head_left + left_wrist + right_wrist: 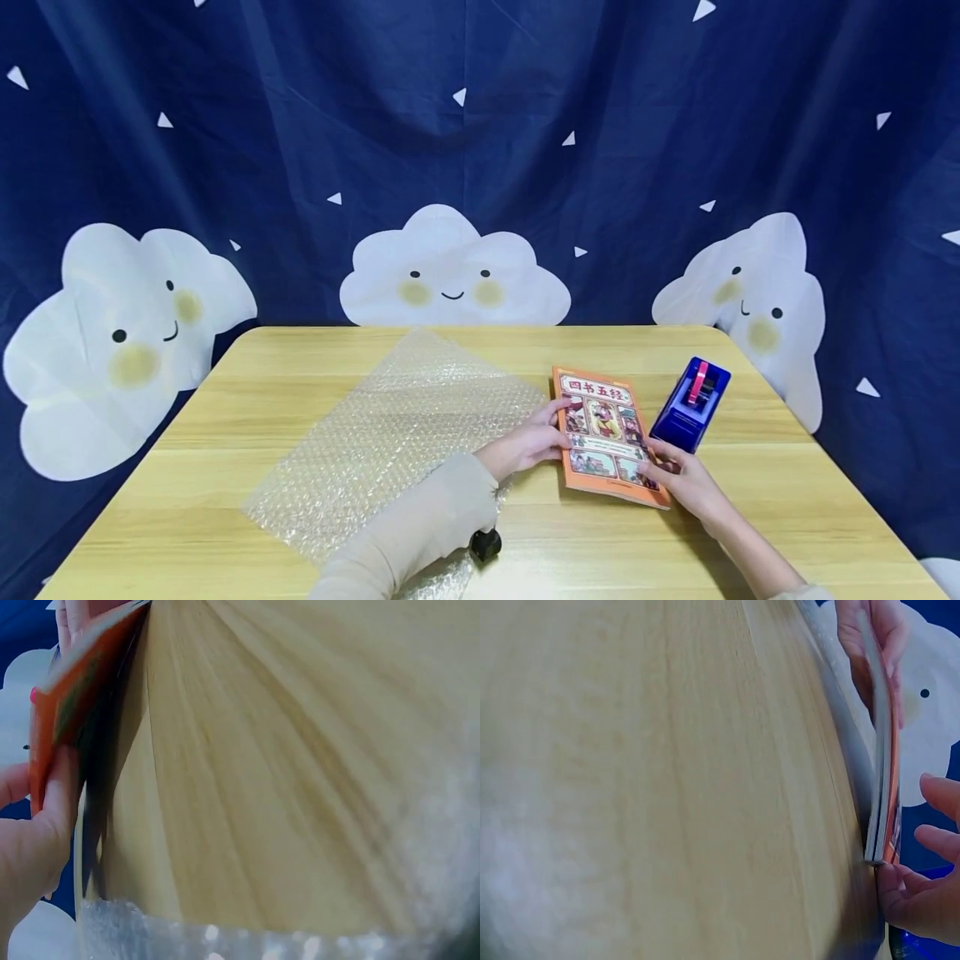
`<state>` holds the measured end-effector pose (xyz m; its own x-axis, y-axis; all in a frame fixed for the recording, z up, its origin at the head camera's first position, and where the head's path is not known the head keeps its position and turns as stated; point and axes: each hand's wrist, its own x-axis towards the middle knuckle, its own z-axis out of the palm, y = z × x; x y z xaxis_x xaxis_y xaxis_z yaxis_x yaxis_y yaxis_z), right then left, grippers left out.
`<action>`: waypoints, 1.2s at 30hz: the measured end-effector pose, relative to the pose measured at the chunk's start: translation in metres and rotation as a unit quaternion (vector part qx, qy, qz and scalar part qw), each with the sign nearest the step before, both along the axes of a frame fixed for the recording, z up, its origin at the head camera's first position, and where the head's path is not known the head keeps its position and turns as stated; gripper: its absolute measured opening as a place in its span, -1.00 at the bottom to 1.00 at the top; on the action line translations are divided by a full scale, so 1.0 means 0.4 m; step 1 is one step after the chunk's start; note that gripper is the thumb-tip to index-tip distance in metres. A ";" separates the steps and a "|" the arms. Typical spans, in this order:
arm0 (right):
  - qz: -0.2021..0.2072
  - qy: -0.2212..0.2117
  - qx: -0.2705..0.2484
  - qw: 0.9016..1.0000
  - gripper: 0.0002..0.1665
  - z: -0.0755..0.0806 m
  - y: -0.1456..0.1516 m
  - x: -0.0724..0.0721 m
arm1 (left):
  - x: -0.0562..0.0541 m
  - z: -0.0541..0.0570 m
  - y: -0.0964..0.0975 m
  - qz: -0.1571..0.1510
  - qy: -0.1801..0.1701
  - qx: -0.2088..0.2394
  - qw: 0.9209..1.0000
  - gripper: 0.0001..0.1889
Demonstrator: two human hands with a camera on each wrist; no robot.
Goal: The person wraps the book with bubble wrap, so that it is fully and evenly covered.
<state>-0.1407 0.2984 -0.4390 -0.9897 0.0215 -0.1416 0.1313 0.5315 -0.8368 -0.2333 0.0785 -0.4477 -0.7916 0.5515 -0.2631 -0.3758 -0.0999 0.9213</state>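
- Orange book [603, 425]: fingers of left hand [529, 442] and right hand [692, 483] clamp its sides; 1 loosened pinch could drop it.
- Blue dispenser [684, 419]: careless swing could knock it.

A clear plastic sheet of bubble wrap [375, 433] lies slantwise on the pale wood-grain table [810, 521], one corner at the far edge. Near the table's right edge stands a glossy dark-blue tape dispenser [678, 418] with a red part [698, 382] on top. Behind hangs a navy-blue fabric curtain [292, 108], printed with small white triangles [460, 97] and large white clouds [450, 254] that have black dot eyes, yellow cheeks and curved smiles.
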 end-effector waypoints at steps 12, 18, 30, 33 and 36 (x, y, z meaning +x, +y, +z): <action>0.011 0.021 -0.057 0.998 -0.32 -0.014 0.010 -0.006 | 0.000 0.040 -0.010 -0.025 0.015 0.026 0.999 -0.19; 0.039 0.028 -0.203 0.978 -0.28 -0.013 0.022 -0.012 | 0.011 0.083 -0.026 -0.055 0.035 0.034 0.997 -0.21; 0.140 0.035 -0.405 0.903 -0.31 0.003 0.019 -0.013 | 0.020 0.118 -0.075 -0.090 0.047 0.028 0.994 -0.17; 0.147 0.033 -0.426 0.892 -0.32 0.006 0.012 -0.016 | 0.019 0.117 -0.088 -0.088 0.048 0.030 0.994 -0.15; 0.157 0.033 -0.449 0.879 -0.32 0.009 0.006 -0.019 | 0.019 0.114 -0.101 -0.088 0.052 0.033 0.994 -0.12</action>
